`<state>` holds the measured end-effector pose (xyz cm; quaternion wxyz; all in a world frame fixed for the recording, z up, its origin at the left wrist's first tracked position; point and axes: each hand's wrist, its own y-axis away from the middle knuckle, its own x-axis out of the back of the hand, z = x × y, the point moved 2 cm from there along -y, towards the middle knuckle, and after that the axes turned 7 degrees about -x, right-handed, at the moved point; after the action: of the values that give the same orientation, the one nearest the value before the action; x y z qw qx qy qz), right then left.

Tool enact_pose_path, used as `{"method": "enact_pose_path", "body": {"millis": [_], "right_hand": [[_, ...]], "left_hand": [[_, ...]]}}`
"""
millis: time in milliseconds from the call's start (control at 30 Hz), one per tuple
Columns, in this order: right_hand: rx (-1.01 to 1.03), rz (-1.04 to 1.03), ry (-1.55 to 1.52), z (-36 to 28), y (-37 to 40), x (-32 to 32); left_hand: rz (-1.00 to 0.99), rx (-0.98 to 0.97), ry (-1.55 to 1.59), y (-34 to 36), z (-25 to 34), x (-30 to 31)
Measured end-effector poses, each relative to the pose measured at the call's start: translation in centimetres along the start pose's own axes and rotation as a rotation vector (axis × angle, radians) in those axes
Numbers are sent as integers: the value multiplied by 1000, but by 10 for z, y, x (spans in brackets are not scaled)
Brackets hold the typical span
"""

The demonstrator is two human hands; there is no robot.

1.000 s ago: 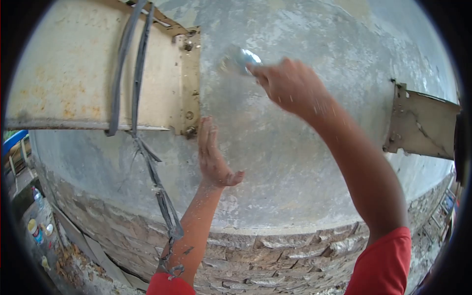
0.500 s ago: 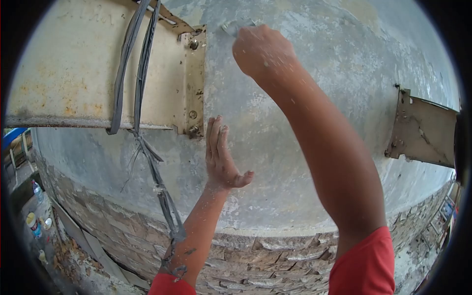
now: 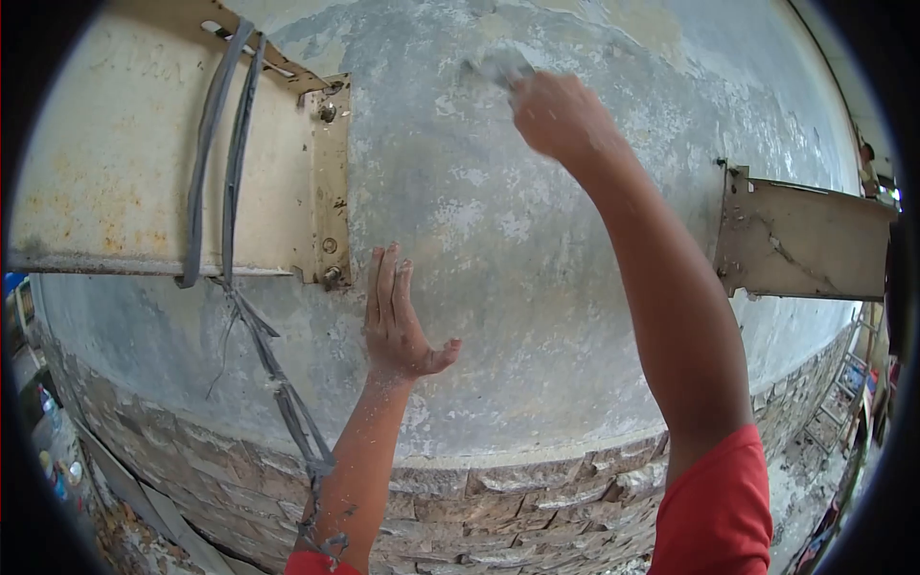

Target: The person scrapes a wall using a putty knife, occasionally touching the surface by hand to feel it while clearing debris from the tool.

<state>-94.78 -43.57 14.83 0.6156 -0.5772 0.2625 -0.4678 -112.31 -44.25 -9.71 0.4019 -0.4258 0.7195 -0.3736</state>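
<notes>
My right hand [image 3: 556,113] is raised high against the grey plastered wall [image 3: 537,287] and grips a metal scraper [image 3: 498,67], whose blurred blade lies on the flaking paint. My left hand [image 3: 395,321] rests flat on the wall lower down, fingers together and pointing up, holding nothing. It sits just right of the bolted end plate of a rusty cream steel beam [image 3: 144,163]. Pale dust speckles both forearms.
Grey cables [image 3: 225,182] hang over the left beam and trail down the wall. A second steel bracket [image 3: 795,240] juts from the wall at the right. A stone-brick course [image 3: 498,489] runs below the plaster. Ground clutter shows at the far left.
My right hand with the scraper went up and left along the wall, then back to the right. The view shifted, so the left beam and my left hand sit lower and further left.
</notes>
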Motion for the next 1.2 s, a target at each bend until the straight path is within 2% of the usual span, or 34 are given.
{"method": "enact_pose_path", "body": {"millis": [67,133,233,300,333,367,400,433,467,533,567,633,667,733,867,933,967,1033,1100,1167,1200], "right_hand": [[3,58,14,1,-28,3],[-205,-129,46,0,-57,13],[-124,-185,44,20,-28,-3],[-60,43,-70,38,27,-32],[-191,-24,-167,30,72,-26],[-269,-204,-187,20,115,-14],[-287,-260,-216,18,158,-15],[-437,-430,-397,12,197,-8],[-483,-479,-427,12,237,-16],[-654,-596,-550,9,292,-15],[-674,-533,-611,11,309,-21],[-753,-418,-732,9,328,-20],[-775,-405,-756,10,335,-23],[-792,-396,-696,16,343,-22],[-772,-348,-777,42,369,-28],[-643,-131,-906,63,379,-33],[-730,-93,-994,81,379,-35],[-662,8,-654,128,364,-30],[-513,-16,-296,170,343,-47],[-386,-37,-165,202,339,-75],[-325,-31,-112,212,341,-87]], "left_hand": [[-14,-13,-17,1,1,2],[-20,-6,-9,2,-3,0],[-52,8,-6,4,-4,1],[-76,19,-10,4,-3,1],[-83,31,-32,6,-2,2],[-88,39,-53,8,3,2],[-94,44,-36,14,15,2],[-101,99,27,21,32,3],[-101,150,85,28,50,6],[-210,457,592,50,116,10],[-304,711,686,53,157,15],[-429,1061,895,55,214,20],[-477,1319,1171,67,228,14],[-348,1615,1333,71,244,8],[-283,1657,1231,46,255,-9],[-540,1691,1104,44,258,-15],[-497,1685,1099,34,259,-21],[-511,1600,984,13,252,-46],[-521,1438,1049,-36,231,-85],[-547,1254,1038,-96,199,-131],[-466,1286,1019,-131,193,-147]]}}
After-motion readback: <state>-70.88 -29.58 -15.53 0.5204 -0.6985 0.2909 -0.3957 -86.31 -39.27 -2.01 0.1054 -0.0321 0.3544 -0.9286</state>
